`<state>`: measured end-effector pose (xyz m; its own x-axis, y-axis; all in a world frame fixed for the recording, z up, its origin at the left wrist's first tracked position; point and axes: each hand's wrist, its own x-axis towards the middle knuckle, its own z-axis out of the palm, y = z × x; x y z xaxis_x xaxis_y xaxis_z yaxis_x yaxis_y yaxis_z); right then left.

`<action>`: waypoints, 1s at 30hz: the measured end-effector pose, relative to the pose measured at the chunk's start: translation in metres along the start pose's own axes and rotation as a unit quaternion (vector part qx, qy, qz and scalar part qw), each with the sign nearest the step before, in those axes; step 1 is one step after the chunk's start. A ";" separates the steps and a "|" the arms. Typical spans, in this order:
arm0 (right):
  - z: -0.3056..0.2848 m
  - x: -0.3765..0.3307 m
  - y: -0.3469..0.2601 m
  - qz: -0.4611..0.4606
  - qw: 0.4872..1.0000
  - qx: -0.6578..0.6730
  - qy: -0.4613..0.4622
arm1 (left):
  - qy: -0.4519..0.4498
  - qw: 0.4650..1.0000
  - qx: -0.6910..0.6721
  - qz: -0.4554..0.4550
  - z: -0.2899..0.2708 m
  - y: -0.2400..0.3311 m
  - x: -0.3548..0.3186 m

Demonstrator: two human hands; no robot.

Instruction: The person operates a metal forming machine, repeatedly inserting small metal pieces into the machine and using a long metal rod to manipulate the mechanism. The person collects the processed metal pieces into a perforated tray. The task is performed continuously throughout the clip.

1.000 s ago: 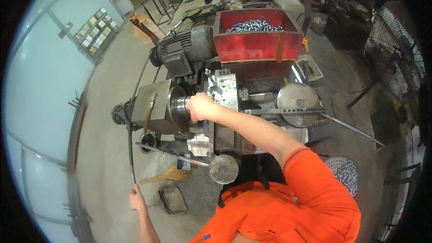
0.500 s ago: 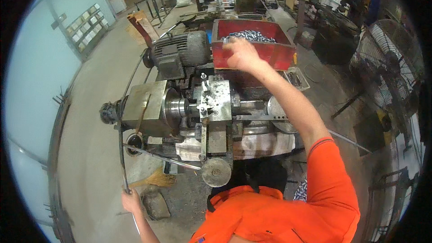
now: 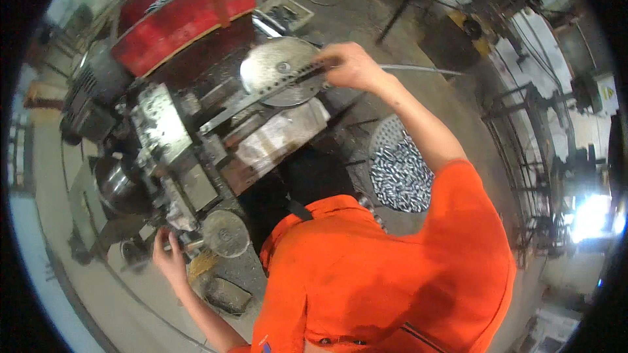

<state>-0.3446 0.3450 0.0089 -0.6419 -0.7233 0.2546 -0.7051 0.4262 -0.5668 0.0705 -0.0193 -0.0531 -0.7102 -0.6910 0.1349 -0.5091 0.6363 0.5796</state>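
My right hand (image 3: 355,67) is closed round the near end of a flat metal bar with a row of holes (image 3: 234,110). That bar runs across a round metal disc (image 3: 275,65) towards the middle of the lathe-like machine. Low on the left, my left hand (image 3: 170,258) has its thumb and fingers apart, slightly blurred, beside a thin lever (image 3: 193,246). The lever meets a smaller round disc (image 3: 226,233) at the machine's front. A pale metal block (image 3: 163,121) and a shiny round chuck (image 3: 118,183) lie farther left.
A red bin (image 3: 190,23) with small metal parts stands beyond the machine. To my right is a perforated round basket (image 3: 384,132) full of small shiny metal pieces (image 3: 402,176). A dustpan-like tray (image 3: 227,295) and a broom (image 3: 203,263) lie on the floor at left.
The view has swung right. My right hand has moved from above the red bin to the holed bar and closed on it. My left hand has let go of the long rod.
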 end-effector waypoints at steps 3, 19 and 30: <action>-0.001 -0.108 0.092 0.238 0.966 -0.101 -0.002 | -0.010 0.989 0.008 -0.146 0.039 -0.012 0.027; 0.126 -0.284 0.192 0.376 0.903 -0.150 -0.142 | 0.047 0.993 -0.016 -0.104 0.043 -0.037 0.022; 0.106 -0.263 0.182 0.398 0.882 -0.221 -0.124 | -0.004 0.989 -0.124 -0.076 0.015 0.001 0.011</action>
<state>-0.2724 0.5557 -0.2442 -0.9394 -0.1720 -0.2967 -0.1439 0.9830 -0.1142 0.0548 -0.0215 -0.0627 -0.6388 -0.7690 0.0255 -0.4763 0.4212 0.7718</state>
